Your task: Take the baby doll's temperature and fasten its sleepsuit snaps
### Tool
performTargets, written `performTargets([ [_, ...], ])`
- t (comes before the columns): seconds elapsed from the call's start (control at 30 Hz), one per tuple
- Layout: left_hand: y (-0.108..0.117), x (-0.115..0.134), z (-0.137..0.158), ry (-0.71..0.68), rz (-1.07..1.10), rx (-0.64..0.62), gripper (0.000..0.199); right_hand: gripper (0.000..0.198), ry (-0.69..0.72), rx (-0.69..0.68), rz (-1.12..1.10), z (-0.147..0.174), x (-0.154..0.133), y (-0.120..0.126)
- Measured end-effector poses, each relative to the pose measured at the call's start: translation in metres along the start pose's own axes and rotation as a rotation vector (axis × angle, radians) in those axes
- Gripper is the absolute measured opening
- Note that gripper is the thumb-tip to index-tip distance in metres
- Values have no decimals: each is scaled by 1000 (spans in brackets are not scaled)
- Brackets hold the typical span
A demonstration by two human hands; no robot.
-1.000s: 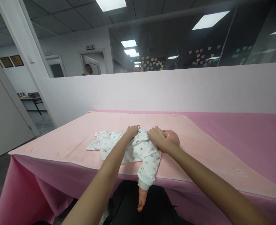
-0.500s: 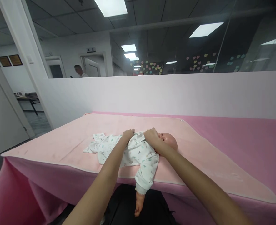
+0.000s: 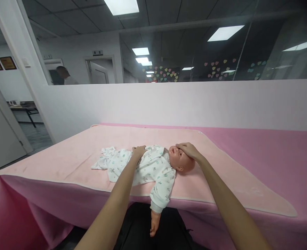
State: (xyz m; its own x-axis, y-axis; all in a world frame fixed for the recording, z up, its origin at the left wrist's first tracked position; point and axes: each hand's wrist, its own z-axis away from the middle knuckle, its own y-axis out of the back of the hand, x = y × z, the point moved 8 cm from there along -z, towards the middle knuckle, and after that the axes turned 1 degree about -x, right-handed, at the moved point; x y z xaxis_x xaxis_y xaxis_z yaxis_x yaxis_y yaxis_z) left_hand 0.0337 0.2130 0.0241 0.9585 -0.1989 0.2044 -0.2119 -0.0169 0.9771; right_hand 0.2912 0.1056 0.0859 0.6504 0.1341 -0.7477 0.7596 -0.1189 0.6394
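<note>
A baby doll (image 3: 154,170) in a white printed outfit lies on its back, head to the right, legs to the left. One sleeved arm (image 3: 161,191) hangs over the near edge, its small hand (image 3: 154,220) bare. My left hand (image 3: 139,151) rests on the doll's belly, thumb apart from the fingers, which are partly hidden. Across the forehead of the doll's head (image 3: 180,161) lies my right hand (image 3: 189,150), fingers stretched out and covering part of the face. The doll's far arm is out of sight.
A peach pad (image 3: 64,152) lies beneath the doll, over a pink cloth (image 3: 273,159) that drapes down the front edge. Behind stands a white partition (image 3: 169,104) with glass above. A person (image 3: 64,74) is beyond the glass at left.
My right hand has moved right, from the doll's collar to its forehead, and its fingers have straightened. My left hand stays on the belly. The person behind the glass has moved left.
</note>
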Motion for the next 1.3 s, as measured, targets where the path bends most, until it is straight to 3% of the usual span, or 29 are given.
performTargets([
  [0.2,1,-3,2,33,12,22,32,33,-69,158,-583,7,32,-3],
  [0.37,5,-2,6,30,9,42,28,27,-153,143,-823,8,44,-12],
  [0.53,7,-1,9,28,1,53,30,37,-328,-95,-1162,17,60,-45],
  [0.63,7,-1,9,27,-7,53,31,39,-339,-246,-1272,23,64,-59],
  [0.7,7,-1,10,28,-15,55,32,41,-335,-274,-1301,23,69,-62],
  [0.77,8,-1,11,30,-24,59,33,44,-333,-221,-1348,20,79,-61],
  [0.93,10,-1,15,32,-35,66,33,38,-345,137,-1408,8,125,-48],
  [1.03,11,-1,17,35,-34,73,33,36,-328,208,-1372,2,140,-45],
  [1.17,10,-2,17,38,-28,81,35,36,-261,287,-1380,-2,142,-36],
  [1.3,9,-3,16,43,-19,77,36,35,-194,339,-1358,3,122,-29],
])
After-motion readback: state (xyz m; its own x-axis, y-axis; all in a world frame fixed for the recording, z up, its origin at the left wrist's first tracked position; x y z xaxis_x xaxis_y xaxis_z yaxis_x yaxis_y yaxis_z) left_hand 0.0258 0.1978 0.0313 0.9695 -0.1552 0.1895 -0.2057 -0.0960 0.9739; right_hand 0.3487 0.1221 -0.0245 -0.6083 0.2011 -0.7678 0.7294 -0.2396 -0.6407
